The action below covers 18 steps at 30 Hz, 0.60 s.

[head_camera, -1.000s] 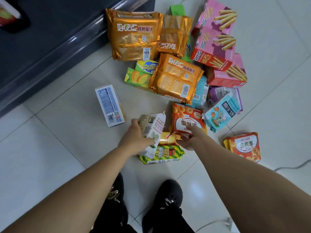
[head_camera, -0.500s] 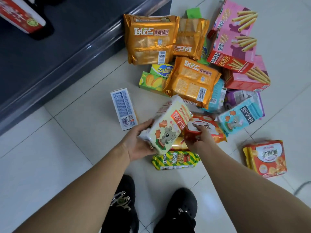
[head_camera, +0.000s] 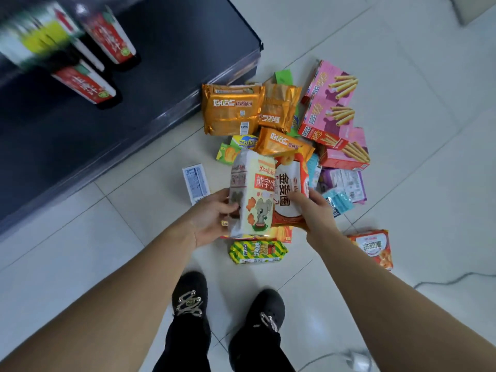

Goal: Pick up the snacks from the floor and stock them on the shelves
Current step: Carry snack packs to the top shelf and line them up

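Observation:
My left hand (head_camera: 212, 216) grips a white and yellow bear-biscuit pack (head_camera: 253, 194), held upright above the floor. My right hand (head_camera: 312, 208) grips an orange and white snack bag (head_camera: 288, 191) right beside it. Below them a pile of snacks lies on the tiled floor: gold biscuit packs (head_camera: 230, 111), pink wafer-stick boxes (head_camera: 332, 103), a green and yellow striped pack (head_camera: 257, 251), an orange bag (head_camera: 374, 248) and a white box (head_camera: 196, 182). The dark shelf (head_camera: 134, 108) stands at the upper left.
Bottles with red labels (head_camera: 107, 36) stand on the dark shelf at the upper left. My two black shoes (head_camera: 190, 296) are on the tiles below the pile. A white cable (head_camera: 442, 280) runs across the floor at the lower right.
Both hands have lifted their packs off the floor and brought them side by side. The view has risen, so more of the shelf and its bottles shows.

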{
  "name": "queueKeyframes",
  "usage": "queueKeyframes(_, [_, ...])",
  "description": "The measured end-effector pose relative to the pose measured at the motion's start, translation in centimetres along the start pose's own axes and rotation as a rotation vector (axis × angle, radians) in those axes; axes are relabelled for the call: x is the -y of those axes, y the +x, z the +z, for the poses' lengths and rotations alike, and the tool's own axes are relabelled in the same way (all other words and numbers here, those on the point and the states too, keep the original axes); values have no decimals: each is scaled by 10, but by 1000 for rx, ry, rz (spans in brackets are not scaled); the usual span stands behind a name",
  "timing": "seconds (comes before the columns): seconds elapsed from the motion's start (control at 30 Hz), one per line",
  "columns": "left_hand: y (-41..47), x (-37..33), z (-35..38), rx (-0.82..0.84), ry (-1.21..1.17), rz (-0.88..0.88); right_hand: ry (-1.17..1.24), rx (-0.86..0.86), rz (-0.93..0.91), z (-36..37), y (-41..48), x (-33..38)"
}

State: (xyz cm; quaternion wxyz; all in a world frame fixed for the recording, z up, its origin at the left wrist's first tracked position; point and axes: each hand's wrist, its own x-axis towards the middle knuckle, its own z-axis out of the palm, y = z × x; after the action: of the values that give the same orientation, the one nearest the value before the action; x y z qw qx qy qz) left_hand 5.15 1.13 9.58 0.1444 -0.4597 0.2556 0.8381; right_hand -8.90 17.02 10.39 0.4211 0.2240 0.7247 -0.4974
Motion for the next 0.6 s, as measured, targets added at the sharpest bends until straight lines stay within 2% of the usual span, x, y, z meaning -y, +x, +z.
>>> queueKeyframes(0.17, [-56,-47,58,-125,208,121,-49,77,-80,-1,-49,61])
queueKeyframes(0.27, [-88,-73,83,-207,329,285,-86,139,-137,2,-84,103])
queueKeyframes(0.33, [-115,-95,90,-234,311,328,-141,171,-187,2,-107,134])
queueKeyframes(0.47, [-174,-145,101,-91,373,373,-219,237,-260,-1,-149,198])
queueKeyframes(0.6, [-230,-178,120,-9,348,314,-329,389,-192,-2,-191,251])
